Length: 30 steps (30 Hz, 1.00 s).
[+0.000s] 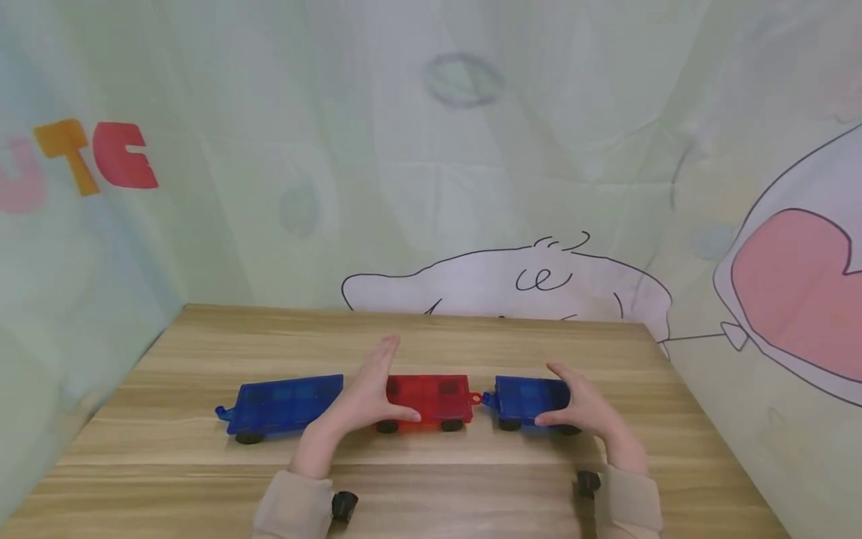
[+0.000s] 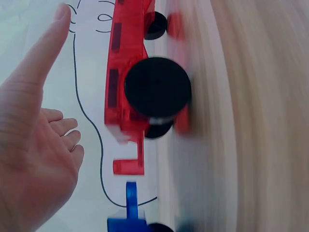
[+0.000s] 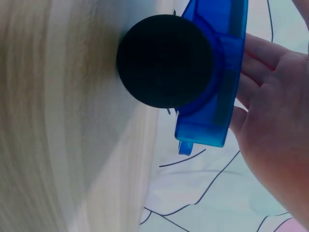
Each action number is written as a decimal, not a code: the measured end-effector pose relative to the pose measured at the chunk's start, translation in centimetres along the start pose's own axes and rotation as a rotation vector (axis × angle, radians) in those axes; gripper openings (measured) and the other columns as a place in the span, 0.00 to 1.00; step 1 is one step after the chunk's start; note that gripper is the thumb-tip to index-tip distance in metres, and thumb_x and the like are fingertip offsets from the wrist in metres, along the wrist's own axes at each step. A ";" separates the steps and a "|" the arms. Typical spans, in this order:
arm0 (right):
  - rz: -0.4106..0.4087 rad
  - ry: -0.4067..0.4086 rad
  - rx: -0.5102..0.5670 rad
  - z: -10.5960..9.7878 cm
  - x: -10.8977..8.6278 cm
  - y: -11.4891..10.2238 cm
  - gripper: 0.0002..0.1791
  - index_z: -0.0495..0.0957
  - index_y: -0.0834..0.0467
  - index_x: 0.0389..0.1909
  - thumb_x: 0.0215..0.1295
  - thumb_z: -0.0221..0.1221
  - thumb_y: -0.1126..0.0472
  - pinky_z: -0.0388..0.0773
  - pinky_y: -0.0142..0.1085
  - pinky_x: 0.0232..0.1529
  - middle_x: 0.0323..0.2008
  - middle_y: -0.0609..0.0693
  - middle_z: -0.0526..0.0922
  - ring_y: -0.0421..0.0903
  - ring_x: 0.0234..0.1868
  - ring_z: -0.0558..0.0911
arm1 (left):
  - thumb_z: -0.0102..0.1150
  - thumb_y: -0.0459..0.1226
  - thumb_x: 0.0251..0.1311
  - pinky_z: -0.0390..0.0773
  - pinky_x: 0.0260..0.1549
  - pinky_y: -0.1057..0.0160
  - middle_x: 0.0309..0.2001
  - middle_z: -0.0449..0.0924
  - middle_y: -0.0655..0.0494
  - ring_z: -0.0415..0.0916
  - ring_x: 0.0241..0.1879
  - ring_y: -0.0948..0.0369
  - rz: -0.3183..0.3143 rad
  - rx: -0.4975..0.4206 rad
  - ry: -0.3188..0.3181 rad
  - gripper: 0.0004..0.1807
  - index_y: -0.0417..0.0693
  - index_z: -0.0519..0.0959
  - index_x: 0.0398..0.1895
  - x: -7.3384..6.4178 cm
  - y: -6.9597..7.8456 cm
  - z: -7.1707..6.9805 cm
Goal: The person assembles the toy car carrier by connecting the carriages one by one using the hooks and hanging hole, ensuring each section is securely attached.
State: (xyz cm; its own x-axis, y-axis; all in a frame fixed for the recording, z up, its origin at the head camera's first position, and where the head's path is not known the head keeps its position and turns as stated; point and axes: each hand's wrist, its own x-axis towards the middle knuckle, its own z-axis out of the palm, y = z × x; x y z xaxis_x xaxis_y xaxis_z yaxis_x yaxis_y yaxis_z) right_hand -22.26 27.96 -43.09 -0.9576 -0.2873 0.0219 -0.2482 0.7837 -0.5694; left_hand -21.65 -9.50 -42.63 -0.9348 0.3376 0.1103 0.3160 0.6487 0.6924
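Observation:
Three translucent toy train cars on black wheels stand in a row. My left hand (image 1: 360,397) hovers over the left end of the red car (image 1: 434,397), fingers extended and thumb apart. In the left wrist view its palm (image 2: 38,164) is clear of the car. A red hook (image 2: 129,167) and a blue ring (image 2: 131,195) sit apart there. The longer blue car (image 1: 286,404) lies left of that hand. Around the right end of the shorter blue car (image 1: 521,398) is my right hand (image 1: 589,408), thumb in front, fingers behind. Whether it touches the car is unclear.
A wood-grain table (image 1: 431,486) carries the cars. Behind it hangs a pale printed cloth (image 1: 431,172) with cartoon drawings. The red car's ring (image 1: 476,398) meets or nearly meets the blue hook (image 1: 488,400); I cannot tell if they are linked.

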 end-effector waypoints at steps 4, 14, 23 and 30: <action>0.015 -0.009 0.009 0.0 0.1 -0.1 0.58 0.60 0.71 0.69 0.41 0.77 0.48 0.59 0.64 0.67 0.68 0.72 0.63 0.71 0.70 0.60 | 0.80 0.46 0.40 0.56 0.70 0.40 0.78 0.44 0.42 0.41 0.77 0.44 0.010 -0.028 -0.009 0.66 0.40 0.46 0.78 0.4 0.4 0.4; 0.037 -0.014 0.010 0.0 0.0 -0.1 0.58 0.60 0.72 0.69 0.41 0.77 0.48 0.60 0.64 0.66 0.68 0.73 0.64 0.71 0.69 0.61 | 0.81 0.47 0.38 0.64 0.66 0.40 0.75 0.55 0.43 0.53 0.74 0.44 -0.044 -0.035 -0.043 0.62 0.42 0.54 0.76 0.8 1.0 1.9; 0.044 -0.017 0.001 -0.1 -0.1 -0.3 0.57 0.60 0.72 0.68 0.42 0.77 0.50 0.62 0.63 0.66 0.67 0.72 0.65 0.70 0.69 0.62 | 0.81 0.46 0.38 0.67 0.64 0.40 0.72 0.62 0.42 0.60 0.71 0.44 -0.034 -0.037 -0.060 0.58 0.40 0.59 0.74 0.8 0.7 2.2; 0.035 -0.019 0.011 0.0 0.0 0.1 0.54 0.62 0.71 0.67 0.43 0.77 0.49 0.62 0.63 0.66 0.66 0.71 0.67 0.70 0.68 0.64 | 0.80 0.45 0.39 0.68 0.63 0.40 0.71 0.64 0.42 0.61 0.70 0.43 -0.032 -0.024 -0.083 0.54 0.40 0.62 0.72 0.9 0.6 2.3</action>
State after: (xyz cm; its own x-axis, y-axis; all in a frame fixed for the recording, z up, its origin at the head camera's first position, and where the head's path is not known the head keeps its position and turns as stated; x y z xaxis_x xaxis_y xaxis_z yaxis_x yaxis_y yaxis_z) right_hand -22.26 28.03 -43.18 -0.9626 -0.2707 -0.0134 -0.2133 0.7874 -0.5784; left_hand -21.98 -7.25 -43.78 -0.9274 0.3730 0.0285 0.2809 0.6440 0.7115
